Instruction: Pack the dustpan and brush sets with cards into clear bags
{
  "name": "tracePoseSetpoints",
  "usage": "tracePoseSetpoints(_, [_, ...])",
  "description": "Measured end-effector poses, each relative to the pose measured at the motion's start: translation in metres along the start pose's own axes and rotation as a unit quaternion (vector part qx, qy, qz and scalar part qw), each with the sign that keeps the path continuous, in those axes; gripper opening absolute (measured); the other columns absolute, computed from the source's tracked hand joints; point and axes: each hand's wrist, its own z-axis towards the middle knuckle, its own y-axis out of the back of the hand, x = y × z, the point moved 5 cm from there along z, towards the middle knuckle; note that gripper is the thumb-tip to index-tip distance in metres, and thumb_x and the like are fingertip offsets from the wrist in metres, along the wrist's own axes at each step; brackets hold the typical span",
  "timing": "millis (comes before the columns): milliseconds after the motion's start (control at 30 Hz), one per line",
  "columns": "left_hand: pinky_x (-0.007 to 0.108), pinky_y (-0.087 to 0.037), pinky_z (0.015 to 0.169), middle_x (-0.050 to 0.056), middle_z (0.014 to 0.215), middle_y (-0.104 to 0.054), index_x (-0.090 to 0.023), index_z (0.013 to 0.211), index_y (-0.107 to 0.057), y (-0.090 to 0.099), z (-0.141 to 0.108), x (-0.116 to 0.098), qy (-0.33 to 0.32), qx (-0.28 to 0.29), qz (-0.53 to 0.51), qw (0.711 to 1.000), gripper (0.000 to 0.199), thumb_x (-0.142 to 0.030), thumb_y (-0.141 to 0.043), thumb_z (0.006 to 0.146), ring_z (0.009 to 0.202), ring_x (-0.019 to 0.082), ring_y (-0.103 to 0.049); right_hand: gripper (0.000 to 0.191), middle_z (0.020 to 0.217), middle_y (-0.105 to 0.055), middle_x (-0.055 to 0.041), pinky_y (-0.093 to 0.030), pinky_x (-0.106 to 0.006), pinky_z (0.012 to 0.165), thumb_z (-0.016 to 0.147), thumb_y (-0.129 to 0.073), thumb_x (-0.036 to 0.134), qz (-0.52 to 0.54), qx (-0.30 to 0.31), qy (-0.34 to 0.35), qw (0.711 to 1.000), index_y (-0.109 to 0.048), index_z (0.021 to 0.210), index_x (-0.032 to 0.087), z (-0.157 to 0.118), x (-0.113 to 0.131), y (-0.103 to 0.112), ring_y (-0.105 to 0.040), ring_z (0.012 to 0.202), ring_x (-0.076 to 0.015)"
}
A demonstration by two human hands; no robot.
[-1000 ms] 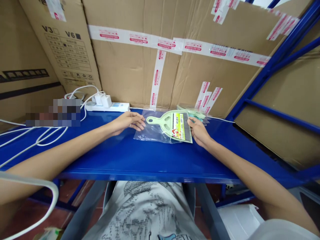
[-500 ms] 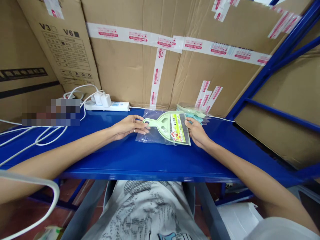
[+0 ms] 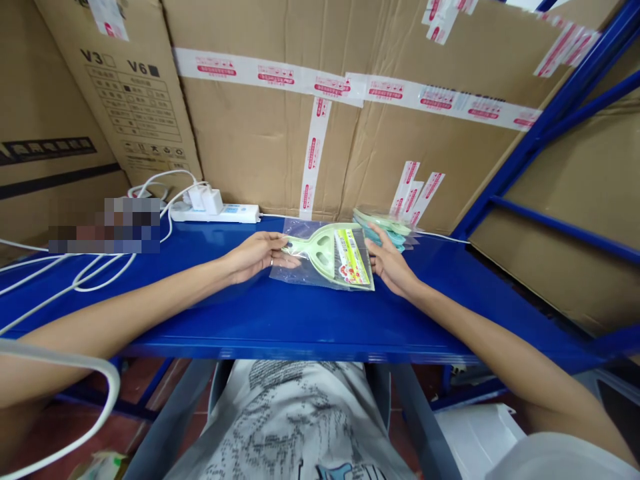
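Note:
A light green dustpan (image 3: pixel 327 230) lies level in a clear plastic bag (image 3: pixel 313 277), just above or on the blue table; I cannot tell which. A yellow and white label (image 3: pixel 351 257) covers part of its wide end, and dark bristles show beneath. My left hand (image 3: pixel 263 255) pinches the handle end through the bag, thumb on top and fingers below. At the wide end, my right hand (image 3: pixel 393 263) has its fingers spread, some of them against the pan's right edge. Behind that hand rests a pile of bagged green and blue dustpans (image 3: pixel 383 223), partly hidden.
The blue table (image 3: pixel 300 327) runs up against taped cardboard (image 3: pixel 260 140). A white power strip (image 3: pixel 240 213) with plugged-in adapters stands at the back left. White cables (image 3: pixel 100 280) loop across the left side. A blue metal frame (image 3: pixel 530 147) rises on the right.
The bagged dustpan has shifted slightly left and its label now tilts more. My right hand has loosened its pinch, with fingers spreading apart. My left hand keeps its hold.

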Motion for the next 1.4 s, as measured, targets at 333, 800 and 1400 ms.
tracePoseSetpoints(333, [0.031,-0.069,0.073,0.016,0.088,-0.078,-0.008,0.099,-0.065,-0.003,-0.003,-0.009,-0.015,-0.023,-0.014,1.0,0.014,-0.001,-0.052,0.101,0.077,0.026,-0.083,0.082,0.1,-0.078,-0.0021,-0.049,-0.025,0.055,0.075,-0.094,0.041,-0.185,0.136,0.066,0.971,-0.067,0.15,0.024,-0.006,0.008,-0.006,-0.056,0.065,-0.0131])
tracePoseSetpoints(800, [0.034,-0.07,0.075,0.015,0.091,-0.077,-0.008,0.102,-0.066,-0.004,-0.003,-0.009,-0.025,-0.001,-0.021,0.999,0.013,-0.001,-0.057,0.097,0.078,0.026,-0.083,0.087,0.084,-0.072,0.0006,-0.035,-0.022,0.046,0.077,-0.092,0.05,-0.26,0.117,0.102,0.953,-0.062,0.155,0.025,-0.006,0.01,-0.004,-0.037,0.057,-0.0095])
tracePoseSetpoints(1400, [0.032,-0.069,0.072,0.015,0.093,-0.078,-0.006,0.115,-0.069,0.0,-0.002,-0.008,-0.027,-0.005,-0.023,0.999,0.02,-0.003,-0.062,0.097,0.076,0.024,-0.082,0.029,0.09,-0.078,-0.0055,-0.06,-0.029,0.064,0.106,-0.055,0.034,0.027,0.04,-0.035,0.998,-0.06,0.132,0.023,0.015,0.006,0.013,-0.073,0.071,-0.0183])
